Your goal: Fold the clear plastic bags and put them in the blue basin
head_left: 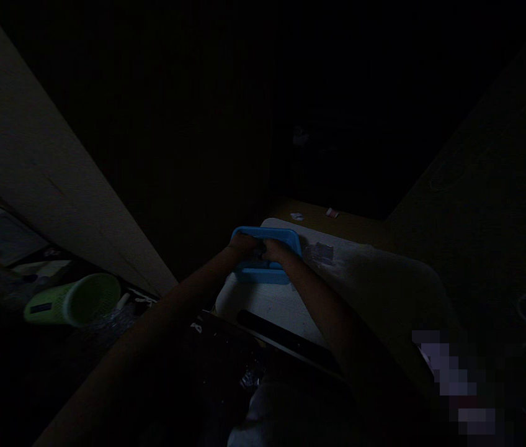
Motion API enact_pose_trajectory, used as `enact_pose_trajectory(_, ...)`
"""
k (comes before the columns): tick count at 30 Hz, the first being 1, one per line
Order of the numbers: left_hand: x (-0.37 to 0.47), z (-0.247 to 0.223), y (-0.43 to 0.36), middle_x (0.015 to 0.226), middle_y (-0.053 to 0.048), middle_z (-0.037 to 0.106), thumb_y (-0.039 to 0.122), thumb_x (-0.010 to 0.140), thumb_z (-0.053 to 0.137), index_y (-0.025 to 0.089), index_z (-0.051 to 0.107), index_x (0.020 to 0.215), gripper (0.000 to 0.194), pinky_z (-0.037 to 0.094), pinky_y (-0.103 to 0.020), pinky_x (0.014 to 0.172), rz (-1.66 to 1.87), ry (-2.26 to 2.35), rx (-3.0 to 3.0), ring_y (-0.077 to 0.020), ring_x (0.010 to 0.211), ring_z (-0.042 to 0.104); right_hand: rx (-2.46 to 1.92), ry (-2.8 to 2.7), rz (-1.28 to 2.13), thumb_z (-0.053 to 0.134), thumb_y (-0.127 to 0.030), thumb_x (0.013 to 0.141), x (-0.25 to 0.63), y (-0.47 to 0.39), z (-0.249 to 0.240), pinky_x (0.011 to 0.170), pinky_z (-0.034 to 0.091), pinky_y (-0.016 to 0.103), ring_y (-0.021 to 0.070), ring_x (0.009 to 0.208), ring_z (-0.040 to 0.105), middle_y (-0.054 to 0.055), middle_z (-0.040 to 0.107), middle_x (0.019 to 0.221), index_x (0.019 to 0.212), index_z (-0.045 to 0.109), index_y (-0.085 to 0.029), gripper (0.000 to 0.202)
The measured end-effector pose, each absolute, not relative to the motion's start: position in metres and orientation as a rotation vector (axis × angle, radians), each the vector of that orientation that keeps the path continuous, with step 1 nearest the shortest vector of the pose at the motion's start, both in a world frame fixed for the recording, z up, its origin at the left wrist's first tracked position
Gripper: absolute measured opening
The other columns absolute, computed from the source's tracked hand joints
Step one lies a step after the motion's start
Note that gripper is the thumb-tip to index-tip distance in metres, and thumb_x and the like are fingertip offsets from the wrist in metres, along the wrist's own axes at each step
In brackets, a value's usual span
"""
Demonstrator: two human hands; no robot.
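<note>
In the dim light, a blue plastic tray (263, 276) with raised sides sits on the far left part of a white low tabletop (286, 304). My left hand (245, 244) reaches into the tray from the left, its fingers bent inward. My right hand (274, 249) comes in from the right and nearly meets it. Both hands look closed around something small and dark between them, too dim to name. A crumpled clear plastic wrapper (322, 253) lies on the tabletop just right of the tray.
A dark slot (286, 338) runs along the tabletop's near edge. On the left, a green perforated basket (53, 304) lies on its side near crumpled clear plastic (121, 320). Small scraps (332, 213) lie beyond the table. A pale upright panel (72, 167) slants across the left.
</note>
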State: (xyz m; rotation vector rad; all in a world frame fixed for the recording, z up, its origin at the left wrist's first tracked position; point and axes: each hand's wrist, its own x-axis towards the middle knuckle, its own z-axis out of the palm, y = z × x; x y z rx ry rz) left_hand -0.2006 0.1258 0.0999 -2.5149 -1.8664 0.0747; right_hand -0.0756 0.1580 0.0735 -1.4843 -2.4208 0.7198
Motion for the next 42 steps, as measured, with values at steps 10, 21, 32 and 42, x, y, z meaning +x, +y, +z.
enact_pose_trajectory(10, -0.181, 0.159, 0.113, 0.105, -0.015, 0.062, 0.017, 0.084, 0.039, 0.012, 0.061, 0.106, 0.031, 0.047, -0.031, 0.077, 0.029, -1.967, -2.291, -0.0241, 0.095, 0.060, -1.405, -2.144, 0.430, 0.042, -0.016, 0.083, -0.016, 0.152, 0.110, 0.081, 0.042, 0.024, 0.0147, 0.091, 0.059, 0.005, 0.066, 0.099, 0.098, 0.063, -0.017, 0.026)
enact_pose_trajectory(21, -0.035, 0.068, 0.069, 0.123, -0.014, 0.053, 0.014, 0.081, 0.044, 0.007, 0.052, 0.117, 0.038, 0.035, -0.032, 0.101, -0.597, -1.208, -2.839, -0.0192, 0.117, 0.046, -1.671, -1.949, 0.059, 0.038, -0.010, 0.080, 0.130, 0.093, 0.031, 0.087, 0.041, 0.029, 0.0193, 0.099, 0.055, 0.012, 0.063, 0.105, 0.107, 0.060, -0.012, 0.036)
enact_pose_trajectory(32, 0.006, 0.001, 0.097, 0.137, -0.017, 0.037, 0.024, 0.085, 0.041, 0.009, 0.040, 0.130, 0.048, 0.024, -0.047, 0.105, -0.472, -1.610, -2.569, -0.0295, 0.130, 0.027, -1.755, -2.169, -0.088, 0.039, -0.014, 0.080, 0.155, 0.067, -0.005, 0.099, 0.032, 0.029, 0.0203, 0.110, 0.048, 0.012, 0.057, 0.117, 0.117, 0.054, -0.010, 0.040)
enact_pose_trajectory(42, 0.019, 0.002, 0.123, 0.120, -0.025, 0.051, 0.020, 0.088, 0.033, 0.002, 0.052, 0.113, 0.037, 0.034, -0.045, 0.094, -0.471, -1.893, -2.374, -0.0303, 0.116, 0.045, -1.768, -2.151, -0.097, 0.042, -0.015, 0.079, 0.152, 0.065, -0.001, 0.097, 0.033, 0.030, 0.0205, 0.105, 0.048, 0.010, 0.060, 0.109, 0.109, 0.059, -0.014, 0.034)
